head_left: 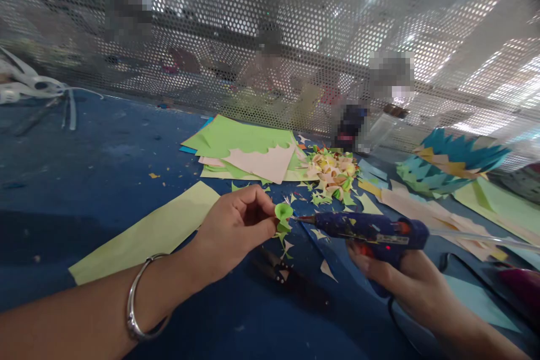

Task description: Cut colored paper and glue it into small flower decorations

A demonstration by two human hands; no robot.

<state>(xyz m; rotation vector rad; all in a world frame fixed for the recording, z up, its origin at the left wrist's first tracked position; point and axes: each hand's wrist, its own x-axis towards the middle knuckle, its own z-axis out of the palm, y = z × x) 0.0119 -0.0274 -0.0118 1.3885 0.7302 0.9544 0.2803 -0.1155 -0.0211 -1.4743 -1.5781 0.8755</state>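
Note:
My left hand (242,222), with a silver bangle at the wrist, pinches a small curled green paper piece (284,212) between thumb and fingers. Wrapped round the handle of a dark blue glue gun (367,229) is my right hand (399,275). The gun's nozzle points left, its tip close beside the green paper; whether they touch I cannot tell. A clear glue stick (472,236) sticks out of its back end. Below the hands, dark-handled pliers or snips (291,278) lie on the blue table (211,320). Small paper scraps (328,270) lie around them.
Green and pale pink paper sheets (253,138) lie stacked ahead, beside a heap of small paper pieces (333,171). A pale yellow-green strip (147,236) is at left. At right stands a pointed blue-green paper form (447,166). A perforated metal screen (236,62) borders the back.

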